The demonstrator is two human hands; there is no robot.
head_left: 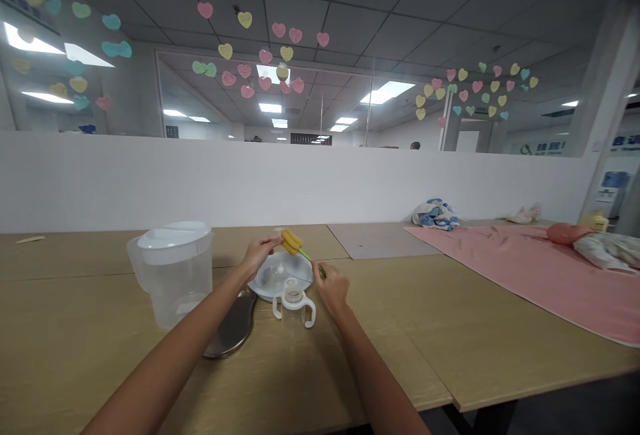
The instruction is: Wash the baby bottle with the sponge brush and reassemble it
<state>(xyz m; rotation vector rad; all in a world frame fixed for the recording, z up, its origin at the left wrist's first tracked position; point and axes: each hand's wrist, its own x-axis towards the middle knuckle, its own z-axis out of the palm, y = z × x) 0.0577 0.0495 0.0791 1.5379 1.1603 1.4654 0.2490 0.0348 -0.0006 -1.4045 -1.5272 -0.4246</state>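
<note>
A bottle brush with a yellow sponge head [291, 242] and a thin green handle is held tilted above a white bowl [260, 290]. My right hand [331, 285] is closed round the handle's lower end. At the sponge end, my left hand [261, 252] pinches the head's edge with its fingertips. Inside the bowl lies a clear, pale piece with a nipple-like tip [280, 270]. Just in front of the bowl stands a clear baby bottle [294, 296] upright, with a white two-handled ring around its neck. Neither hand touches the bottle.
Left of the bowl stands a translucent lidded pitcher [183, 288]. A dark, shiny tray [233, 328] lies partly under my left forearm. A pink cloth [525, 268] covers the table's right side, with a bundled blue-white cloth [436, 214] by the white partition [310, 185].
</note>
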